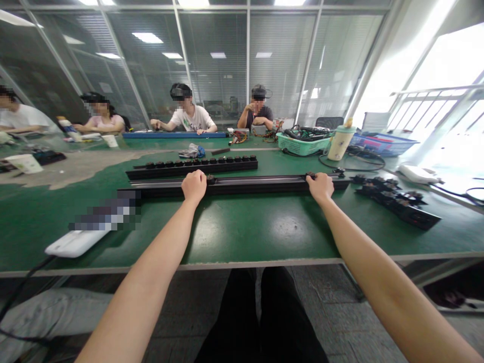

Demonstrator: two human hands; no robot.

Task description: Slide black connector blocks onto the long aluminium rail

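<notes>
A long black rail (pixel 260 188) with a shiny strip along its top lies across the green table in front of me. My left hand (pixel 194 186) is closed over its left half, against a small black fitting (pixel 210 179) on the rail. Toward the rail's right end, my right hand (pixel 320 186) is closed, its thumb and fingers at another small black fitting (pixel 310 176). The fingers of both hands are partly hidden behind the rail. Behind it lies a second black rail (pixel 192 170), topped by a row of round black pieces (pixel 204 161).
Black fitting strips (pixel 401 201) lie at right. Farther back stand a green basket (pixel 302 145) of cables, a cream bottle (pixel 341 142) and a blue basket (pixel 385 145). A white corded device (pixel 81 242) lies front left. Several people sit across the table (pixel 245 237).
</notes>
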